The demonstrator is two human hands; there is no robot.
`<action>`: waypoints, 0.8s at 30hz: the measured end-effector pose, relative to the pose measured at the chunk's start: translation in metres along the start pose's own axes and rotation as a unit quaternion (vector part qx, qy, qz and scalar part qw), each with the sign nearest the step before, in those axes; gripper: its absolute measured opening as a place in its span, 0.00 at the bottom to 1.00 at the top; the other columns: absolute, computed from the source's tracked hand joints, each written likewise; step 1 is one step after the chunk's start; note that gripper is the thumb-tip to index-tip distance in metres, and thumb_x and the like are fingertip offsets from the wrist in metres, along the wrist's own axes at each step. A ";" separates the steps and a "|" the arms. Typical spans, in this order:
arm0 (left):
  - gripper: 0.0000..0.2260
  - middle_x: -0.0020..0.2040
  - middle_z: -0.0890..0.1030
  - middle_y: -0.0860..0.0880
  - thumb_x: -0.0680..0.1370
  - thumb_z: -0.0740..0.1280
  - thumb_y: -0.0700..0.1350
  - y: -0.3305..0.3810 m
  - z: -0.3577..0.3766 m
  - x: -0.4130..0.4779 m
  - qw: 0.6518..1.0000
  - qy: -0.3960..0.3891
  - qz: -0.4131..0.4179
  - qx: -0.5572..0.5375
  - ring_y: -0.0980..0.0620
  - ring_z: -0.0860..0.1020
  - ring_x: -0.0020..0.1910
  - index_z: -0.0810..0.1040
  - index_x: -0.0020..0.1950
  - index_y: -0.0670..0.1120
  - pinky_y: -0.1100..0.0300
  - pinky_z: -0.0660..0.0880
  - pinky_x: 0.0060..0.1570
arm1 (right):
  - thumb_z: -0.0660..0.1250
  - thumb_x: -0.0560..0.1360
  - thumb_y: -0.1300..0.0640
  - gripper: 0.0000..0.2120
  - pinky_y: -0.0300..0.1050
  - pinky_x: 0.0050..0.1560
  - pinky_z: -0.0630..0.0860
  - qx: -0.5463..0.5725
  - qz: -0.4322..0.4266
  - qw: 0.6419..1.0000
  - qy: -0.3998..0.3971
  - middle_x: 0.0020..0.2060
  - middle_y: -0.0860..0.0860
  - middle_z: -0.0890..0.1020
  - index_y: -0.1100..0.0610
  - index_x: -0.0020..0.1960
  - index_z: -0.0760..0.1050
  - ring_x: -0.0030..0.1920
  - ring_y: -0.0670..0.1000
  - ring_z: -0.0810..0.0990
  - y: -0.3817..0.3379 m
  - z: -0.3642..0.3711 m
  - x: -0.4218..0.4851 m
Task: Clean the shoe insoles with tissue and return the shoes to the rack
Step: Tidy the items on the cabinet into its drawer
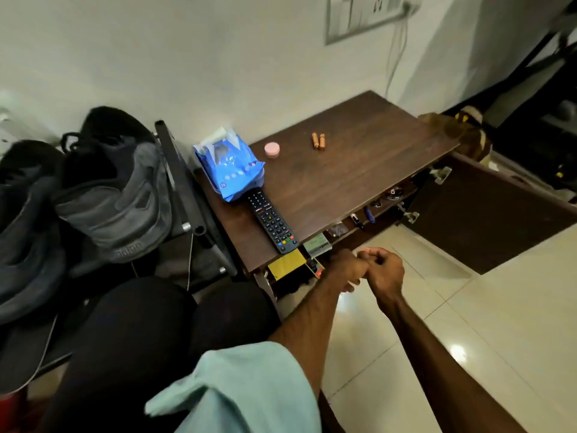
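Two dark grey and black sneakers stand on a black shoe rack (179, 182) at the left; one sneaker (115, 195) is nearer the cabinet, the other sneaker (28, 232) is at the frame's edge. A blue tissue pack (229, 167) lies on the near left corner of the wooden cabinet top (359, 173). My left hand (343, 270) and my right hand (385, 268) meet in front of the cabinet's open shelf, away from the shoes. My right hand's fingers are curled with nothing visible in them. My left hand's fingers are tucked against my right hand and hidden.
A black remote (273, 221), a pink jar (272, 150) and two orange batteries (318, 141) lie on the cabinet top. The cabinet door (487, 214) stands open to the right over the tiled floor. Small items, including a yellow box (285, 264), fill the shelf.
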State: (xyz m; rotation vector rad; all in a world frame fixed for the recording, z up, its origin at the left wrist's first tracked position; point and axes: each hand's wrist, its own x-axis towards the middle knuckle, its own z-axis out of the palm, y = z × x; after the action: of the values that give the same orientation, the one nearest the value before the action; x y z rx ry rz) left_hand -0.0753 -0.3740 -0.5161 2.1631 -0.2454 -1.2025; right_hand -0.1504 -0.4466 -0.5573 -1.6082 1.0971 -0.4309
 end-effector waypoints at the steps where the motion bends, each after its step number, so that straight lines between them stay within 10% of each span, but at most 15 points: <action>1: 0.10 0.46 0.85 0.43 0.80 0.66 0.46 0.014 -0.007 -0.012 0.999 0.020 0.031 0.018 0.48 0.81 0.34 0.80 0.56 0.40 0.50 0.82 0.48 | 0.72 0.75 0.63 0.07 0.54 0.46 0.85 0.006 -0.023 1.000 0.004 0.39 0.47 0.87 0.53 0.46 0.86 0.41 0.50 0.86 -0.014 -0.006 -0.004; 5: 0.09 0.37 0.82 0.44 0.74 0.67 0.46 0.057 -0.057 -0.059 0.976 0.148 0.127 0.096 0.43 0.83 0.41 0.79 0.37 0.43 0.53 0.81 0.42 | 0.72 0.78 0.55 0.04 0.49 0.39 0.85 0.023 -0.115 0.993 0.030 0.36 0.45 0.85 0.51 0.46 0.85 0.37 0.47 0.85 -0.077 -0.025 -0.016; 11: 0.08 0.52 0.84 0.49 0.78 0.63 0.42 0.075 -0.112 -0.091 0.928 0.302 0.212 0.045 0.49 0.79 0.48 0.82 0.49 0.48 0.57 0.75 0.46 | 0.72 0.77 0.57 0.05 0.25 0.39 0.73 -0.036 -0.214 0.976 0.011 0.40 0.46 0.85 0.56 0.50 0.85 0.41 0.41 0.82 -0.137 -0.007 -0.006; 17: 0.10 0.59 0.80 0.50 0.80 0.64 0.41 0.081 -0.143 -0.063 0.907 0.359 0.210 0.068 0.50 0.77 0.60 0.79 0.60 0.49 0.64 0.63 0.43 | 0.69 0.79 0.60 0.11 0.45 0.61 0.78 -0.182 -0.231 0.953 -0.067 0.54 0.49 0.82 0.59 0.61 0.80 0.55 0.48 0.80 -0.172 0.035 0.033; 24: 0.10 0.56 0.81 0.45 0.77 0.66 0.36 0.087 -0.139 -0.010 0.908 0.356 0.220 -0.024 0.47 0.78 0.57 0.78 0.57 0.43 0.61 0.70 0.49 | 0.74 0.75 0.56 0.23 0.47 0.56 0.79 -0.237 -0.205 0.947 -0.072 0.56 0.53 0.81 0.57 0.68 0.74 0.54 0.50 0.79 -0.196 0.071 0.114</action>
State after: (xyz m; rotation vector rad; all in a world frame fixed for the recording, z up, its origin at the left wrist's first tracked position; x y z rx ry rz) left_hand 0.0450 -0.3756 -0.4037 2.1857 -0.3476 -0.1340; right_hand 0.0447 -0.5034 -0.4338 -2.2749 0.7830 -0.3240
